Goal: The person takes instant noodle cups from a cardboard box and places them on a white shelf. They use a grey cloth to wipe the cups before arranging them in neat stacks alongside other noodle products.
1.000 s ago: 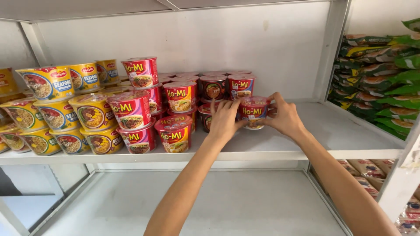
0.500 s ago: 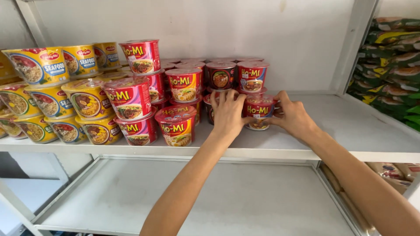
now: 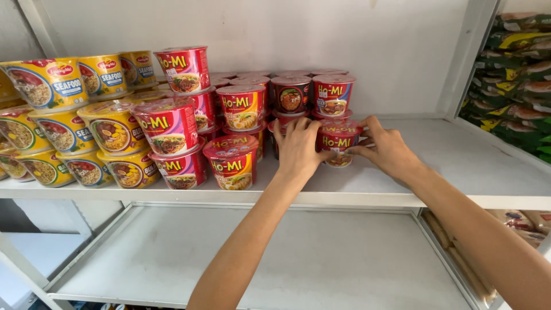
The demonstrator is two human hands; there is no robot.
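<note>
Red cup [image 3: 340,140] upright on the shelf [image 3: 459,166], front right of the red stack. Left hand [image 3: 298,148] presses its 9 o'clock side, right hand [image 3: 387,148] its 3 o'clock side; both grasping it, equally near. Yellow cups [image 3: 69,132] well apart at 9 o'clock.

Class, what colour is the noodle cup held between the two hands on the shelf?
Red, with yellow lettering: the noodle cup, seen best in the head view.

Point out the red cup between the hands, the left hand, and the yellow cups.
red cup [image 3: 338,141], head view, front label.
left hand [image 3: 298,148], head view, back of hand.
yellow cups [image 3: 66,129], head view, side of a middle cup.
</note>
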